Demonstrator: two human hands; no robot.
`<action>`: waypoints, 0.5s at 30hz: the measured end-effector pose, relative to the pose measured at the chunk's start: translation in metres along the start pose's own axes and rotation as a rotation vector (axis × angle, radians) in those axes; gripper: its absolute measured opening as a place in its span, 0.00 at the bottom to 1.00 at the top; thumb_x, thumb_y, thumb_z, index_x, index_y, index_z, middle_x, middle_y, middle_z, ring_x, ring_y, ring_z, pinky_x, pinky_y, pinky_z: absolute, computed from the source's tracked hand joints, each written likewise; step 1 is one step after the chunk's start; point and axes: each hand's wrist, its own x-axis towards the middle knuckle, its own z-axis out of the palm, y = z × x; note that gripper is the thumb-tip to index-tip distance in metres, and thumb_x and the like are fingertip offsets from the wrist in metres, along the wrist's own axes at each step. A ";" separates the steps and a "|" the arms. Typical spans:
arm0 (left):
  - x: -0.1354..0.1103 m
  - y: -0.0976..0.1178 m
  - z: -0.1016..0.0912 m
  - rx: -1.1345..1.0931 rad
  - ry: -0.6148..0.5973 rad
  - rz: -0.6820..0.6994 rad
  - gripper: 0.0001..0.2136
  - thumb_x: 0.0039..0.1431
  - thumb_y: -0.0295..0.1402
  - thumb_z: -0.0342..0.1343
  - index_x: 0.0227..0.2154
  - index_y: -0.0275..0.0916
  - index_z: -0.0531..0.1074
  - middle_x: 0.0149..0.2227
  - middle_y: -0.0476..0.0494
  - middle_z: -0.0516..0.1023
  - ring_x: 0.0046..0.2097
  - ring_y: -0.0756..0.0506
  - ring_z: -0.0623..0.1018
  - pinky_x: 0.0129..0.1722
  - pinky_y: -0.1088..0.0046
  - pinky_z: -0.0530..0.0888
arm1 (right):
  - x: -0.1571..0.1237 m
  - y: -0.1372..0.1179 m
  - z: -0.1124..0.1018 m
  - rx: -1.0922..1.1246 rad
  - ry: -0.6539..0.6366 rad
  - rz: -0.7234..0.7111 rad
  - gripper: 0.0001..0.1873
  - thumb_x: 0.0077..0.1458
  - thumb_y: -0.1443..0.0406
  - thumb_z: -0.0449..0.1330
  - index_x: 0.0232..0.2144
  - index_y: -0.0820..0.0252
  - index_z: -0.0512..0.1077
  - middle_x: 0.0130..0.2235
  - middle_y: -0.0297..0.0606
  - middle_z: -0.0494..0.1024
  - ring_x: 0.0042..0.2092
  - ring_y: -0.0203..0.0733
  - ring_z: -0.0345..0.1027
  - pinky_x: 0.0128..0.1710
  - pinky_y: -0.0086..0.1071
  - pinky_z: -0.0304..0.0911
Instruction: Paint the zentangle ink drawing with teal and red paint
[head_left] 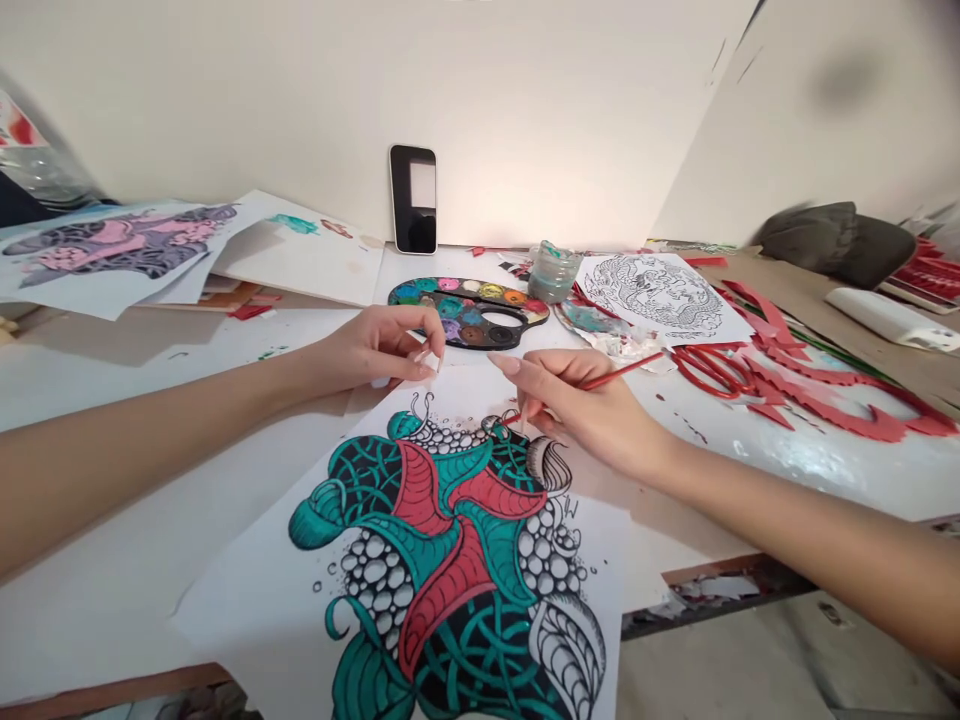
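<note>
Pinching the red brush (622,368), the right hand (585,410) slants it down-left at the paper (604,560); left fingers (405,345) are together.

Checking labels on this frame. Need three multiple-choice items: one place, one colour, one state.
1. Where is the phone?
A. Propped upright against the wall
B. Lying on the painted sheet
C. In a hand

2. Besides black, which colours fill the inked drawing under the hands?
A. Yellow and purple
B. Orange and blue
C. Teal and red

3. What state is the red paintbrush in?
A. Lying loose on the table
B. Held in the right hand
C. Standing in a jar

1: A, it stands on end at the wall.
2: C, teal and red shapes fill the linework.
3: B, the right hand's fingers pinch its handle.
</note>
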 end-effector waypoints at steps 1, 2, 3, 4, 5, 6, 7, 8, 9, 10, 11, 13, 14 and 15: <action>0.000 -0.001 -0.001 0.023 -0.012 0.019 0.06 0.55 0.24 0.63 0.30 0.39 0.72 0.23 0.52 0.68 0.24 0.55 0.67 0.23 0.82 0.64 | -0.002 0.005 0.000 0.032 0.011 0.030 0.27 0.57 0.49 0.67 0.17 0.61 0.69 0.15 0.28 0.67 0.17 0.26 0.55 0.16 0.24 0.50; 0.001 -0.003 -0.003 0.045 -0.025 0.037 0.05 0.55 0.25 0.63 0.31 0.39 0.72 0.23 0.52 0.68 0.24 0.55 0.67 0.22 0.82 0.64 | -0.002 0.008 0.000 0.052 0.017 0.050 0.27 0.57 0.48 0.66 0.18 0.61 0.71 0.15 0.29 0.68 0.17 0.27 0.57 0.16 0.24 0.51; 0.002 -0.004 -0.005 0.070 -0.037 0.055 0.05 0.55 0.26 0.64 0.31 0.39 0.72 0.24 0.52 0.68 0.24 0.55 0.67 0.22 0.82 0.63 | -0.002 0.010 -0.001 0.058 0.015 0.057 0.26 0.57 0.48 0.66 0.19 0.61 0.72 0.16 0.30 0.69 0.17 0.28 0.59 0.17 0.24 0.52; 0.003 -0.006 -0.007 0.095 -0.051 0.070 0.06 0.55 0.27 0.65 0.31 0.39 0.72 0.24 0.51 0.69 0.23 0.55 0.67 0.21 0.82 0.63 | -0.001 0.011 -0.002 0.044 0.008 0.054 0.26 0.57 0.49 0.66 0.19 0.62 0.73 0.16 0.31 0.70 0.17 0.28 0.61 0.17 0.24 0.54; 0.004 -0.008 -0.008 0.117 -0.058 0.085 0.06 0.55 0.28 0.65 0.31 0.39 0.72 0.25 0.51 0.70 0.23 0.55 0.67 0.20 0.82 0.64 | -0.001 0.012 -0.003 0.015 -0.001 0.040 0.25 0.57 0.51 0.67 0.18 0.62 0.71 0.16 0.31 0.70 0.18 0.29 0.62 0.17 0.23 0.54; 0.004 -0.009 -0.010 0.137 -0.067 0.097 0.06 0.55 0.29 0.66 0.30 0.39 0.72 0.25 0.51 0.70 0.23 0.55 0.68 0.20 0.82 0.64 | 0.000 0.012 -0.004 -0.024 -0.002 0.019 0.25 0.57 0.54 0.68 0.16 0.62 0.69 0.15 0.30 0.69 0.18 0.28 0.61 0.17 0.23 0.53; 0.005 -0.010 -0.011 0.153 -0.074 0.104 0.07 0.55 0.29 0.66 0.30 0.39 0.72 0.25 0.51 0.69 0.23 0.54 0.68 0.20 0.82 0.65 | -0.001 0.011 -0.004 -0.065 0.001 -0.007 0.25 0.58 0.58 0.68 0.14 0.61 0.66 0.15 0.29 0.68 0.17 0.27 0.59 0.17 0.22 0.52; 0.005 -0.010 -0.011 0.163 -0.078 0.106 0.07 0.55 0.29 0.66 0.30 0.39 0.72 0.25 0.51 0.69 0.24 0.54 0.68 0.20 0.82 0.65 | -0.001 0.011 -0.005 -0.101 0.009 -0.031 0.26 0.59 0.62 0.67 0.13 0.61 0.64 0.14 0.29 0.67 0.17 0.26 0.58 0.17 0.22 0.51; 0.005 -0.010 -0.011 0.168 -0.082 0.103 0.07 0.56 0.29 0.66 0.30 0.39 0.72 0.25 0.51 0.68 0.24 0.54 0.68 0.20 0.82 0.66 | -0.002 0.010 -0.005 -0.133 0.018 -0.048 0.26 0.60 0.65 0.65 0.13 0.61 0.63 0.14 0.28 0.66 0.17 0.26 0.56 0.17 0.22 0.51; 0.005 -0.010 -0.010 0.168 -0.086 0.095 0.07 0.56 0.28 0.65 0.30 0.39 0.71 0.25 0.52 0.67 0.24 0.54 0.68 0.20 0.82 0.66 | -0.002 0.009 -0.005 -0.159 0.028 -0.059 0.26 0.60 0.67 0.63 0.13 0.61 0.62 0.14 0.28 0.65 0.17 0.25 0.55 0.17 0.21 0.50; 0.004 -0.009 -0.009 0.165 -0.081 0.085 0.06 0.56 0.28 0.65 0.30 0.40 0.71 0.25 0.52 0.67 0.24 0.55 0.67 0.21 0.82 0.66 | -0.003 0.009 -0.005 -0.180 0.034 -0.066 0.25 0.61 0.68 0.61 0.13 0.61 0.62 0.14 0.28 0.65 0.17 0.25 0.55 0.17 0.21 0.50; 0.002 -0.007 -0.007 0.154 -0.061 0.065 0.06 0.57 0.27 0.64 0.30 0.40 0.71 0.25 0.52 0.67 0.24 0.55 0.66 0.21 0.81 0.65 | -0.003 0.009 -0.005 -0.207 0.033 -0.075 0.24 0.60 0.71 0.59 0.13 0.61 0.62 0.14 0.28 0.66 0.17 0.25 0.55 0.18 0.21 0.50; 0.002 -0.006 -0.007 0.148 -0.045 0.063 0.06 0.58 0.27 0.64 0.30 0.40 0.71 0.25 0.51 0.67 0.24 0.55 0.66 0.21 0.81 0.65 | -0.003 0.009 -0.005 -0.216 0.031 -0.078 0.23 0.60 0.72 0.58 0.13 0.61 0.62 0.14 0.28 0.65 0.17 0.25 0.55 0.18 0.21 0.51; 0.001 -0.005 -0.006 0.152 -0.047 0.064 0.06 0.57 0.28 0.64 0.29 0.40 0.71 0.26 0.51 0.68 0.24 0.54 0.67 0.21 0.81 0.66 | -0.003 0.010 -0.005 -0.223 0.028 -0.082 0.23 0.59 0.72 0.58 0.13 0.61 0.62 0.14 0.28 0.65 0.17 0.25 0.56 0.18 0.21 0.51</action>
